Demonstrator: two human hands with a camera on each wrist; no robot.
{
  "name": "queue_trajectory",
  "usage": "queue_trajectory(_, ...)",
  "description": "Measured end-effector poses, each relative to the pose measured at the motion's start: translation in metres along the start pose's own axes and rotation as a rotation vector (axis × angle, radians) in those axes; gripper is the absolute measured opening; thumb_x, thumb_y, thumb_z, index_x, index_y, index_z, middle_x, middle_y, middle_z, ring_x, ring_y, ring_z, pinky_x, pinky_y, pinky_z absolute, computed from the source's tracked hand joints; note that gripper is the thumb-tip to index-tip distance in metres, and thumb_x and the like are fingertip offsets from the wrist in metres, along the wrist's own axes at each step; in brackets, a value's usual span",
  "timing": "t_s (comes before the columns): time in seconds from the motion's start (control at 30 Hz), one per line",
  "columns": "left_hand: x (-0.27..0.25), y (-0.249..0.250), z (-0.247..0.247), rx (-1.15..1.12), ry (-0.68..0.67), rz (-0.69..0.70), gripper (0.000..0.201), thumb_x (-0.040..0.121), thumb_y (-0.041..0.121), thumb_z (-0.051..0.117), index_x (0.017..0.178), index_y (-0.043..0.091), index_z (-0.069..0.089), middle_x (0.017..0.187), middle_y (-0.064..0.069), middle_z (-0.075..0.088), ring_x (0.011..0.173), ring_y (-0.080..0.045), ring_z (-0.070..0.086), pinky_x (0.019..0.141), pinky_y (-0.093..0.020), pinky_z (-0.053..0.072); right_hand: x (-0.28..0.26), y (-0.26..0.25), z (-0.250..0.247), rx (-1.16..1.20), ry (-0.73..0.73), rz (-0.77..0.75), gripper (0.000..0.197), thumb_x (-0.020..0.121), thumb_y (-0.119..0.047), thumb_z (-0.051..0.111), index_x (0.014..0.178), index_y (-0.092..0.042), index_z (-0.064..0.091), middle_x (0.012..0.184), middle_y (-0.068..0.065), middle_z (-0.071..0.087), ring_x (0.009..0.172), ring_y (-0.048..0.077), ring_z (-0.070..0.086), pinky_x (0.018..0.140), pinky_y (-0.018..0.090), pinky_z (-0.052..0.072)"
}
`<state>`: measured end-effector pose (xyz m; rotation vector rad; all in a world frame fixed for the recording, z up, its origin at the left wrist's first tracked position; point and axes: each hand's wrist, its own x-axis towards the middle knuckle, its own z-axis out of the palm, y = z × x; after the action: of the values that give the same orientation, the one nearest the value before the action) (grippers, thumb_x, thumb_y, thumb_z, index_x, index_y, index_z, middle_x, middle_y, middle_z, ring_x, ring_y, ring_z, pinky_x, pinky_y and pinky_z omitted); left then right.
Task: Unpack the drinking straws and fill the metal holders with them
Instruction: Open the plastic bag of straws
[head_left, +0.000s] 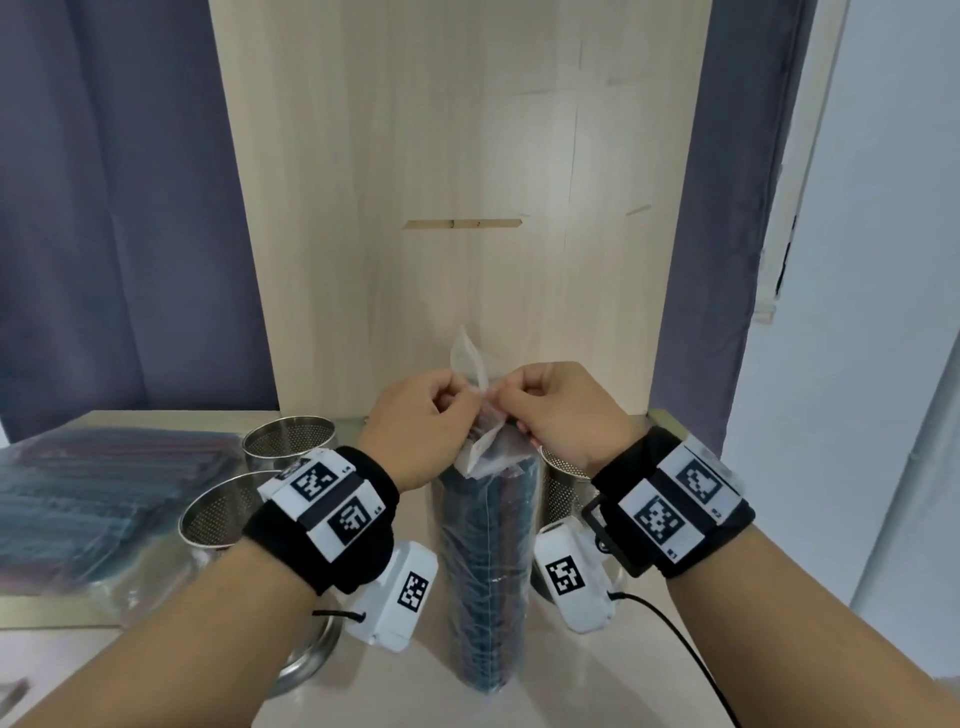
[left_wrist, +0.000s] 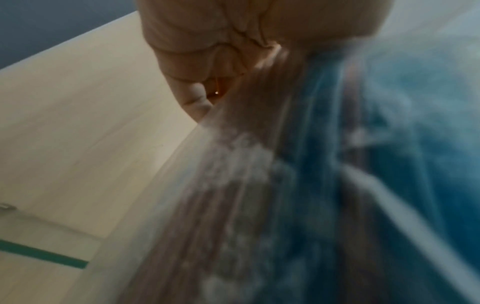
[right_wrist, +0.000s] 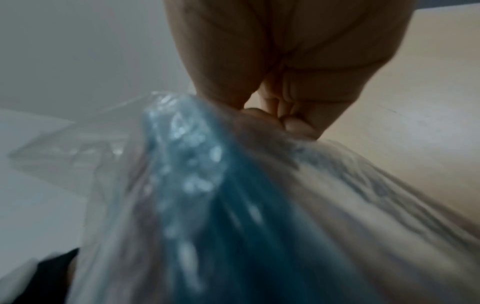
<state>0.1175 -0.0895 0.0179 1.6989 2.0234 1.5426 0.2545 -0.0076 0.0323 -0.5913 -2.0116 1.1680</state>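
A clear plastic bag of dark blue and reddish straws (head_left: 488, 561) stands upright on the table between my wrists. My left hand (head_left: 423, 415) and right hand (head_left: 550, 410) both pinch the bag's top flap (head_left: 470, 361) from either side, fingers curled. In the left wrist view the straw bag (left_wrist: 324, 185) fills the right side below my left hand (left_wrist: 207, 61). The right wrist view has the same bag (right_wrist: 207, 195) hanging under my right hand (right_wrist: 285, 82). Perforated metal holders stand at left (head_left: 288, 441), (head_left: 223, 512) and right (head_left: 563, 488).
More packs of straws (head_left: 98, 493) lie flat at the table's left. A light wooden board (head_left: 457, 208) stands upright behind the hands. A round metal base (head_left: 306, 654) sits under my left forearm. A black cable (head_left: 685, 654) runs from the right wrist camera.
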Motion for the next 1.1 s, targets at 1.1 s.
queue_trajectory(1.1, 0.044, 0.015, 0.007, -0.318, 0.142, -0.265, 0.021, 0.091, 0.028, 0.065, 0.076, 0.013, 0.067, 0.069, -0.002, 0.068, 0.048, -0.009, 0.058, 0.040, -0.018, 0.042, 0.043, -0.021, -0.005, 0.155, -0.108, 0.187, 0.017, 0.094, -0.010, 0.061, 0.078, -0.011, 0.056, 0.067, 0.002, 0.063, 0.049, 0.005, 0.062, 0.053, 0.021, 0.053)
